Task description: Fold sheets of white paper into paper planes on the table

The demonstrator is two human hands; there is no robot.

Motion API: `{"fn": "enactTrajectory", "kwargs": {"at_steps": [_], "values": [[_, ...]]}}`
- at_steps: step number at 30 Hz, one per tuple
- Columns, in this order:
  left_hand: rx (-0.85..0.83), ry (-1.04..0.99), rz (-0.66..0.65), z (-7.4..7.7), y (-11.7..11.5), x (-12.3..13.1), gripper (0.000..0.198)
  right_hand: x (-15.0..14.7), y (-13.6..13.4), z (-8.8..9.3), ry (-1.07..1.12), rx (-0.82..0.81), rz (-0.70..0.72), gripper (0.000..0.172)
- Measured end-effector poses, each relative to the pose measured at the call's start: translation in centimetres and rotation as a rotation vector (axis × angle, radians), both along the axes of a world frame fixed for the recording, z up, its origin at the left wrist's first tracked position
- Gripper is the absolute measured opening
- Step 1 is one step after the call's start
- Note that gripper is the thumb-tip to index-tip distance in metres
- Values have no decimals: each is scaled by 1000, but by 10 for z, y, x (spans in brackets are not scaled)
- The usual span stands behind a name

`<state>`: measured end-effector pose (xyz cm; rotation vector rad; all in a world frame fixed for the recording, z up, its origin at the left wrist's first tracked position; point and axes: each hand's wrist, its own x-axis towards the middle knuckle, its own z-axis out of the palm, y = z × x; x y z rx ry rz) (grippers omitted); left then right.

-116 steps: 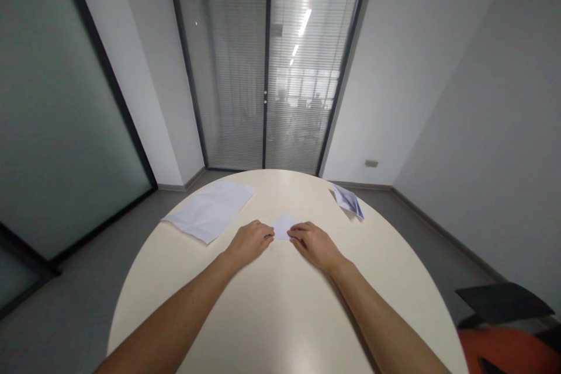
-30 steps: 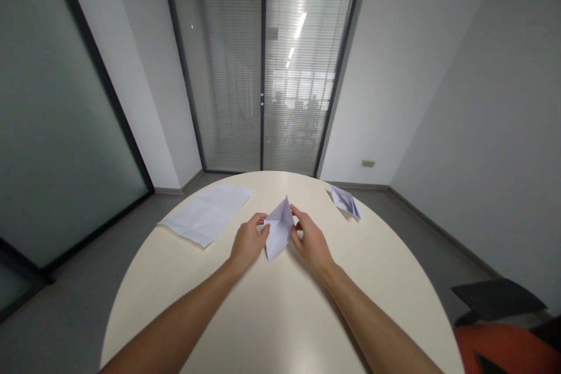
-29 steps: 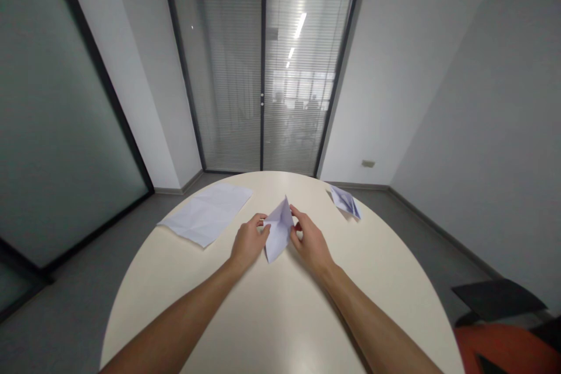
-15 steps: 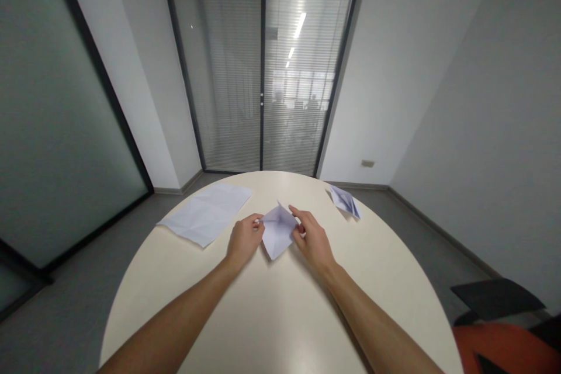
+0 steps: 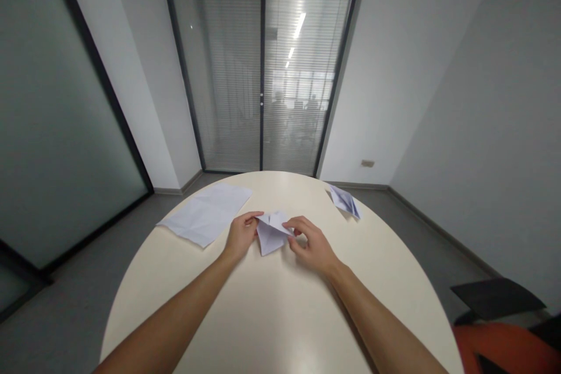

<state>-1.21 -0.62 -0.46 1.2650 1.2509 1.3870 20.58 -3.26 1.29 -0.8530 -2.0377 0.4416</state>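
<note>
Between my hands, over the middle of the round table, is a small folded white paper [image 5: 270, 239] with raised flaps. The fingers of my left hand [image 5: 242, 235] pinch its left corner. My right hand [image 5: 310, 243] grips its right side between thumb and fingers. Left of my left hand lies a creased sheet of white paper [image 5: 205, 213], flat near the table's far left edge. Beyond my right hand, a second folded paper [image 5: 345, 201] rests at the far right edge, one of its sides shaded.
The round cream table [image 5: 272, 315] fills the lower middle. A chair with an orange seat [image 5: 504, 347] and black armrest [image 5: 499, 298] stands at the lower right. Behind the table is a glass door [image 5: 263, 70] with blinds, with walls on both sides.
The folded paper has tilted and its upper part now folds toward me as a wide flap. Both hands have shifted slightly with it. The other papers have not moved.
</note>
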Motion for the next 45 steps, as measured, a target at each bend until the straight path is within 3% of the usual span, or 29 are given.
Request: {"fn": "enactTrajectory", "kwargs": {"at_steps": [4,9,12,18,29,39,45], "values": [[24,27,-15,-4,1,-1,39,2,11,-9,191,-237,-102,26],[128,101,-87,-9,0,0,36,0,24,-20,441,-602,-83,51],[206,208,-114,-9,-3,0,34,-1,25,-18,514,-701,-55,55],[303,259,-208,-3,-11,3,30,6,27,-11,597,-773,-85,50],[326,265,-213,-4,-12,3,31,9,24,-4,682,-823,-85,34],[296,189,-215,4,-17,6,31,5,21,-2,752,-845,-56,34],[434,291,-227,4,-17,3,31,4,23,-3,724,-836,-93,37]]}}
